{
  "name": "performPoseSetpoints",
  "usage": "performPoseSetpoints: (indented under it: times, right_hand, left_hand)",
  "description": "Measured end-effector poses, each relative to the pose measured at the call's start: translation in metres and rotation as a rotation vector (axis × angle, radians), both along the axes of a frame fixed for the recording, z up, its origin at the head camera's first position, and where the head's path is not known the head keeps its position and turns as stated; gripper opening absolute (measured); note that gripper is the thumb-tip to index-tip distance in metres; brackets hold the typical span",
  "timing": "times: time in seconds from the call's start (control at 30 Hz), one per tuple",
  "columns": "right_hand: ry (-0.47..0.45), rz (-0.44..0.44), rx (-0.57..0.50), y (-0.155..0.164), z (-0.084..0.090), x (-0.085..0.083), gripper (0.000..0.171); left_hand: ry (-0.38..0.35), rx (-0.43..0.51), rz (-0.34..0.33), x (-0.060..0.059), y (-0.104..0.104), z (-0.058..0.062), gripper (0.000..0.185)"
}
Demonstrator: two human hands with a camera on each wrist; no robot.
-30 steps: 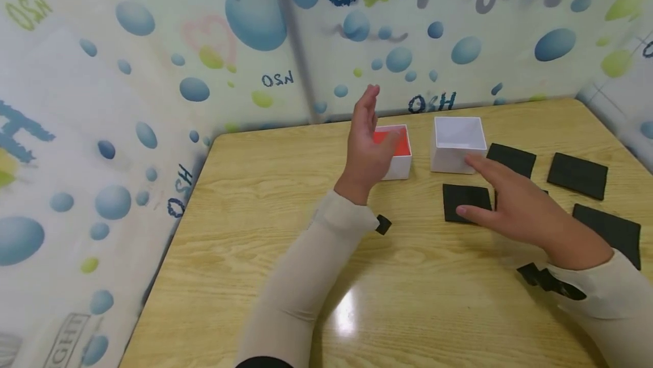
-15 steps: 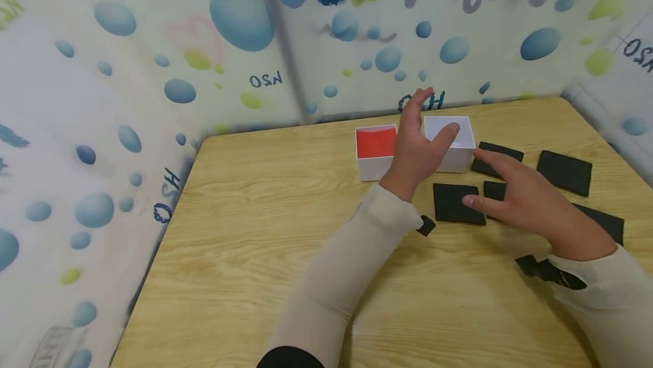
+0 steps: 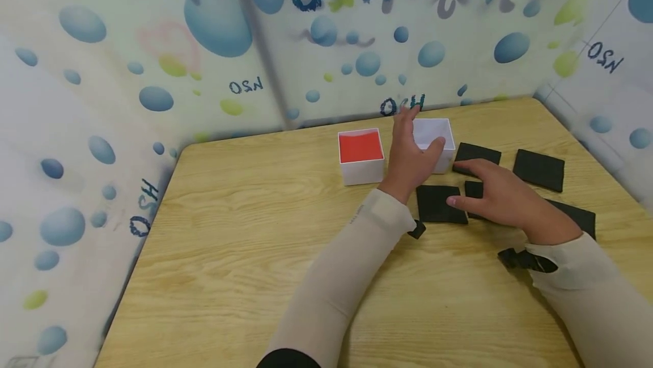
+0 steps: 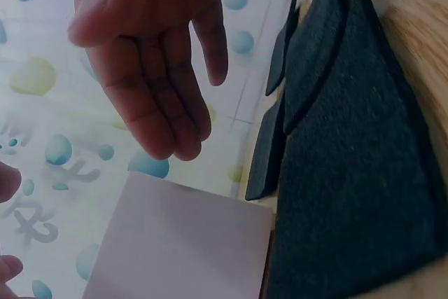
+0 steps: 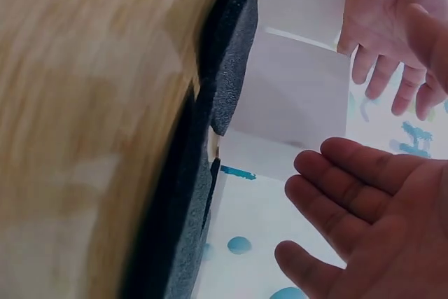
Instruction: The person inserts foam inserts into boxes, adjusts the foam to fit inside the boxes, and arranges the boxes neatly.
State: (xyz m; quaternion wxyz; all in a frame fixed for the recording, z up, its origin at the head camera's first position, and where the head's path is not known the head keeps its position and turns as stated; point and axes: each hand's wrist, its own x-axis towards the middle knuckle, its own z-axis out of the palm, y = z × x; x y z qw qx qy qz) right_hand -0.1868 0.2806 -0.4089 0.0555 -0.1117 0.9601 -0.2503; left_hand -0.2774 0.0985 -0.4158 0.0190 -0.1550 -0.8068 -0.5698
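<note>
My left hand (image 3: 410,158), fingers straight and thumb spread, hovers before the left side of an open-topped white box (image 3: 442,161), hiding part of it. Whether it touches the box, I cannot tell. Just right of that box, my right hand (image 3: 510,198) hangs above several flat black pieces, thumb and fingers apart and nothing in its grasp. In the right wrist view its fingers (image 5: 343,194) are extended, palm turned toward the box wall (image 5: 294,96). Under the right hand, a black piece (image 3: 473,190) is partly covered; another black piece (image 3: 441,204) lies below the box.
A second white box (image 3: 362,173), showing a red surface inside, stands to the left. More black pieces (image 3: 539,169) lie at the right on the wooden table (image 3: 229,254). A patterned wall (image 3: 316,73) rises behind the table's back edge.
My left hand has moved right, from before the red-filled box to the other white box. My right hand stays near that box's right side, shifting slightly. The head view has turned right.
</note>
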Motion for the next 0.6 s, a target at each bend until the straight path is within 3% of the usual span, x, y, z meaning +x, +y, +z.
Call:
performPoseSetpoints:
  times: [0.33,0.6]
  right_hand:
    - [-0.042,0.022,0.03,0.002,-0.005,-0.002,0.095]
    - [-0.085,0.032,0.071,0.004,-0.009,-0.004,0.106]
  left_hand:
    - [-0.125,-0.033,0.049,-0.006,-0.001,-0.01,0.089]
    - [-0.167,-0.012,0.007,-0.011,-0.005,-0.021,0.101]
